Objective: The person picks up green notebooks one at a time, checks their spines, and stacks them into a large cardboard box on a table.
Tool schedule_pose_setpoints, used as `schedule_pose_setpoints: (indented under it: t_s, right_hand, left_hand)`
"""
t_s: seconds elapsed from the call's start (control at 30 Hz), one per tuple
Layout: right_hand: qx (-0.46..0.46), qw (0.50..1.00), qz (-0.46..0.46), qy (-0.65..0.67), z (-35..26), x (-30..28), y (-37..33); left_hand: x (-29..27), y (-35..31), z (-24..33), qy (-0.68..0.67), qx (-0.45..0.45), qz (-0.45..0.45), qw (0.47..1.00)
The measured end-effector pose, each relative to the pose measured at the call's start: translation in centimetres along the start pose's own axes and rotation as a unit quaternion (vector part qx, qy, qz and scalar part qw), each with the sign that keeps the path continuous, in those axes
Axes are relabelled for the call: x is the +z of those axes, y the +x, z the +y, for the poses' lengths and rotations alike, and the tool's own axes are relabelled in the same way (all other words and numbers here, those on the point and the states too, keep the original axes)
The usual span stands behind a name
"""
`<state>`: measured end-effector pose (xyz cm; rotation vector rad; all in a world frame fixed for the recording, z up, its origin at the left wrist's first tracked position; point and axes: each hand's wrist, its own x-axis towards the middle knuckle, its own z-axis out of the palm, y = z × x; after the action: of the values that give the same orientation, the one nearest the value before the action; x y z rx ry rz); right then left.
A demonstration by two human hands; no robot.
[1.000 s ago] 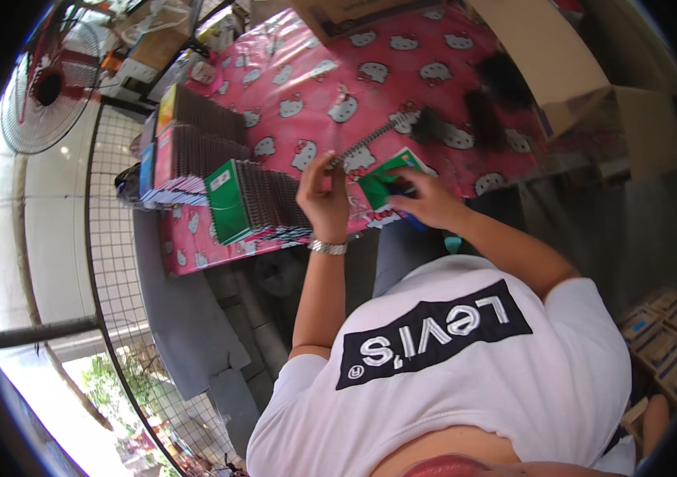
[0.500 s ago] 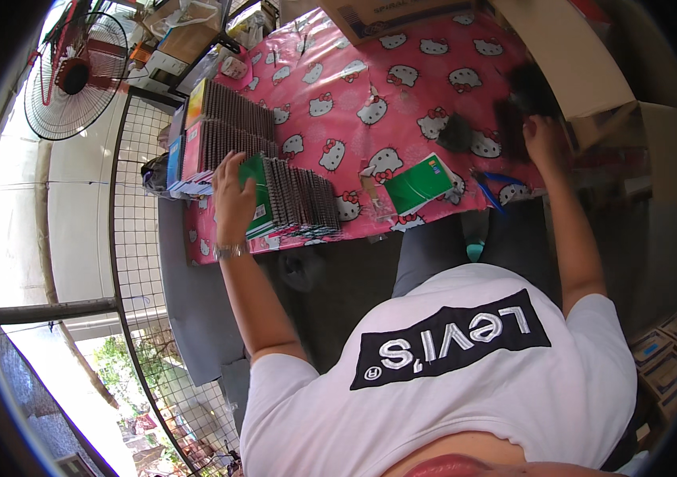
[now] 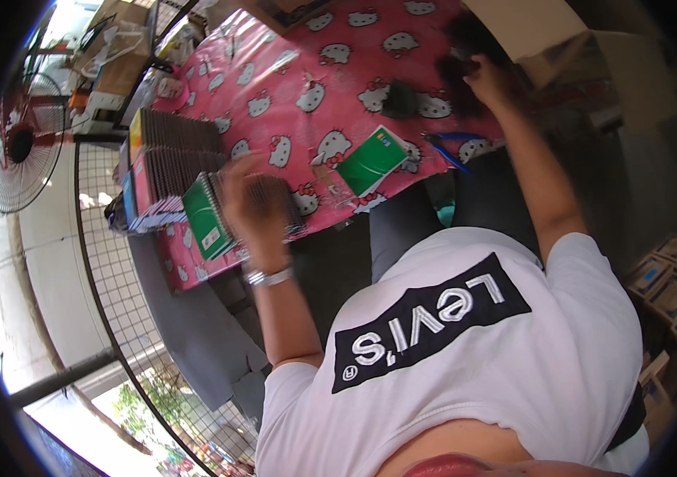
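Note:
My left hand (image 3: 255, 203), blurred by motion, is over a row of spiral notebooks (image 3: 205, 219) with a green cover at its left end. Whether its fingers touch them cannot be made out. My right hand (image 3: 488, 81) reaches to the far right of the table with curled fingers. It is against a dark bundle (image 3: 456, 73) whose kind is unclear. Between the hands lies a green booklet (image 3: 372, 161), flat near the table's front edge. Blue-handled pliers (image 3: 450, 149) rest to its right.
Taller stacks of spiral notebooks (image 3: 176, 155) stand behind the green one. A dark rounded lump (image 3: 399, 101) sits on the pink patterned tablecloth (image 3: 275, 103). An open cardboard box (image 3: 529, 36) is at the far right, another box (image 3: 287, 12) at the back. A fan (image 3: 21, 147) stands left.
My left hand has moved from the left end of the green-covered row rightward over its top. My right hand stays by the dark bundle. The whole view has shifted and tilted.

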<state>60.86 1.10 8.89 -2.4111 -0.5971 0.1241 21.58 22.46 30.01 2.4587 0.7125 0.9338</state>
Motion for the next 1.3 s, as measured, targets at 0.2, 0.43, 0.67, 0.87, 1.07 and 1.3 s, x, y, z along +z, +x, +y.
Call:
schedule_pose_setpoints:
  t_s: [0.2, 0.43, 0.67, 0.87, 1.07, 1.3]
  right_hand:
    - [-0.153, 0.982, 0.101, 0.053, -0.9, -1.0, -0.3]
    - [-0.01, 0.904, -0.255, 0.343, -6.9, -2.6, -9.7]
    - [0.081, 0.848, -0.339, 0.399, -9.3, 1.5, -14.1]
    - [0.02, 0.886, -0.277, 0.372, -9.2, 4.6, -16.1]
    - [-0.023, 0.926, -0.223, 0.303, -10.8, 3.8, -16.9]
    - [-0.263, 0.958, -0.04, 0.102, -11.8, 3.7, -17.9]
  left_hand:
    - [15.9, -6.7, -2.3, 0.19, 0.152, -0.264, 0.933]
    - [14.7, -3.3, -3.2, 0.073, 0.083, -0.382, 0.918]
    - [15.4, -4.1, -2.7, 0.13, 0.122, -0.341, 0.923]
    - [14.7, -2.5, -3.4, 0.057, 0.126, -0.356, 0.924]
    - [14.5, -2.9, -4.3, 0.03, 0.091, -0.355, 0.93]
    - [14.7, -4.5, -4.5, 0.02, 0.073, -0.29, 0.954]
